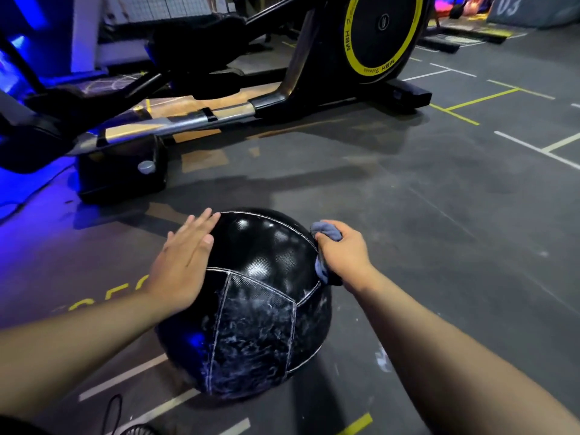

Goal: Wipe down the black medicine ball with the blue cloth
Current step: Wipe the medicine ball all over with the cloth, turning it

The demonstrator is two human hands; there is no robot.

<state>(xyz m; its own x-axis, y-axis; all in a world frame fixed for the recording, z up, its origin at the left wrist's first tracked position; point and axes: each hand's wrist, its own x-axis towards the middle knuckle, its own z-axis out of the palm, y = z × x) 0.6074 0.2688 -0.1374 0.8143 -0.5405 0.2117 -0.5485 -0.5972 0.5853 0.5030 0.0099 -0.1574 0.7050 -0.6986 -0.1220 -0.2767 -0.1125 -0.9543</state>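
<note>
— Resting on the gym floor (439, 215), was the black medicine ball (251, 296) steadied?
— Yes, by the flat, released left grip (183, 262). The blue cloth (326, 232) was clenched in the right grip (342, 252), pressed against its right side.

Medicine ball (251, 296): glossy black, white stitched seams, whitish scuff streaks on lower panel. Cloth (328, 231): grey-blue. Floor (439, 215): dark grey, white and yellow lines. Exercise machine flywheel (381, 29): black, yellow ring.

gym | elliptical trainer (251, 73) | marked rubber floor (439, 189) | medicine ball (251, 309)
</note>
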